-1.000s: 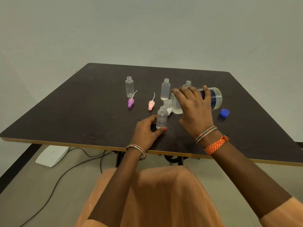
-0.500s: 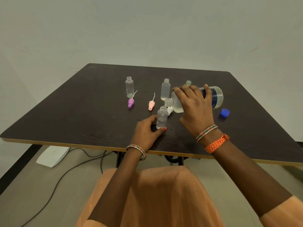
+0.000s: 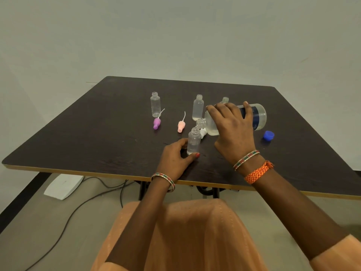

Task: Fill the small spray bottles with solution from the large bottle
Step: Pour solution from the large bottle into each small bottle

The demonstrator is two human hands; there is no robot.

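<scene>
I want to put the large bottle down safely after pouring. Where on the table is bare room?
Bare: the table left of the purple spray cap, and the far right strip behind the blue cap. Crowded: the middle, around the small bottle and pink spray cap.

Single head view looks forward and down over the table
</scene>
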